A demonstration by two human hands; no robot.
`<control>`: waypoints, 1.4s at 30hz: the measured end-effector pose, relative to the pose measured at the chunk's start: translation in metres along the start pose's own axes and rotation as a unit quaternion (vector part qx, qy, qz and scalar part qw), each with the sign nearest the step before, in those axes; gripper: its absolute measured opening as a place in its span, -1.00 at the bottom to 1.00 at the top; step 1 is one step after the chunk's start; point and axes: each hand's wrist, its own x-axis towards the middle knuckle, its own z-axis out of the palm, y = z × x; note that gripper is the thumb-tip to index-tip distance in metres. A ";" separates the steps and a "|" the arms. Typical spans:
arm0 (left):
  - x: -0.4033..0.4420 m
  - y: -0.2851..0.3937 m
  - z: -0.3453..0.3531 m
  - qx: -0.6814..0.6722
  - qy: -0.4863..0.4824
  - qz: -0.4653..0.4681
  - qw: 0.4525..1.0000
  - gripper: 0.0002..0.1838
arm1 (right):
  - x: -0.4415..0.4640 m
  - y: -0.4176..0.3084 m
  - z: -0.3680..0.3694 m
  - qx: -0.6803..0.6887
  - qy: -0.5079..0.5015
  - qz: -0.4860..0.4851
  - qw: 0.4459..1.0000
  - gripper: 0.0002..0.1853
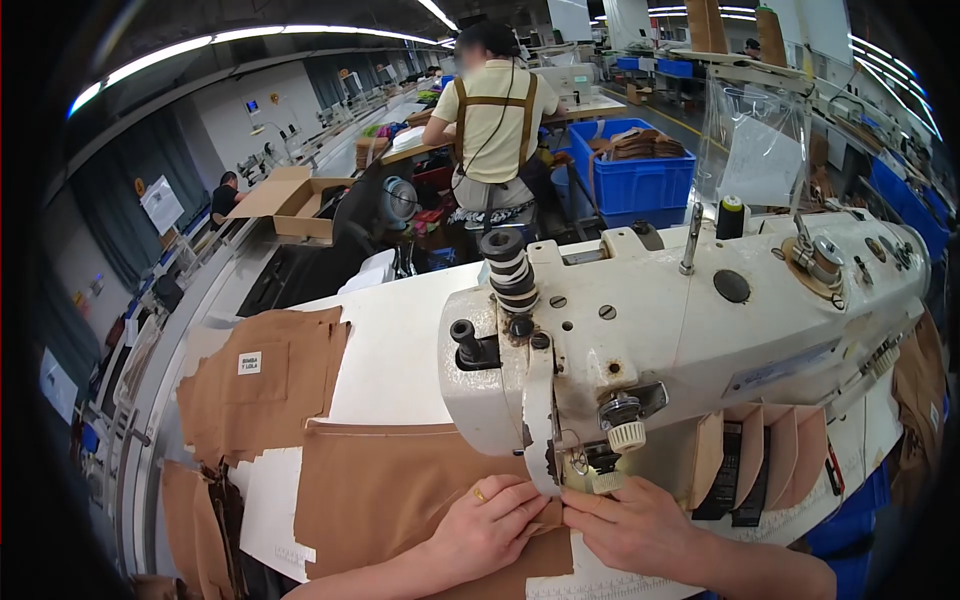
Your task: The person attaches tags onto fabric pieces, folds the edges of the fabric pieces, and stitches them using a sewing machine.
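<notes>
A brown fabric panel lies on the white sewing table, its right part under the head of a white sewing machine. My left hand rests on this fabric just left of the needle area, fingers bent together and pressing the cloth; a ring shows on one finger. Right of it, my right hand has its thumb and fingers closed at the fabric's edge below the machine head. The needle itself is hidden behind machine parts and fingers. Another brown piece with a white label lies at the upper left.
More brown fabric hangs at the table's left edge. A divided holder stands right of my right hand. Behind the machine are a thread spool, a blue crate and a seated person. An open cardboard box sits further left.
</notes>
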 end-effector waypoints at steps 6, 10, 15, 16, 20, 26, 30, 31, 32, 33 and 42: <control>-0.006 -0.001 0.010 0.056 -0.001 0.000 0.998 -0.59 | -0.001 0.002 0.000 0.002 0.028 -0.003 1.000 -0.73; 0.000 0.008 0.005 0.015 0.011 -0.011 1.000 -0.56 | -0.003 0.003 0.000 0.017 0.016 0.011 1.000 -0.73; 0.002 0.008 0.000 0.037 -0.023 -0.010 0.999 -0.65 | -0.008 0.004 0.003 0.063 0.035 0.034 0.997 -0.74; 0.002 0.007 -0.001 0.055 -0.038 -0.004 0.998 -0.65 | -0.007 0.004 0.002 0.061 0.029 0.035 0.997 -0.75; 0.002 0.006 -0.001 0.070 -0.027 0.005 0.997 -0.69 | -0.006 0.003 0.000 0.051 0.013 0.028 0.998 -0.76; -0.002 0.002 0.005 0.073 -0.010 0.023 0.997 -0.69 | -0.004 0.005 -0.002 0.063 0.031 0.022 0.997 -0.76; 0.001 0.006 0.000 0.094 -0.024 0.032 0.995 -0.69 | -0.005 0.008 0.004 0.055 0.052 0.027 0.997 -0.73; 0.002 0.008 0.000 0.103 -0.028 0.035 0.994 -0.69 | -0.005 0.007 0.004 0.047 0.052 0.034 0.997 -0.71; 0.002 0.008 -0.001 0.105 -0.032 0.035 0.993 -0.69 | -0.004 0.006 0.004 0.038 0.050 0.041 0.997 -0.68; 0.001 0.008 -0.001 0.107 -0.036 0.034 0.993 -0.69 | -0.004 0.006 0.004 0.030 0.049 0.047 0.997 -0.65; -0.011 0.009 -0.001 0.060 0.001 0.020 0.998 -0.71 | 0.001 0.002 0.004 0.005 0.031 0.033 0.999 -0.58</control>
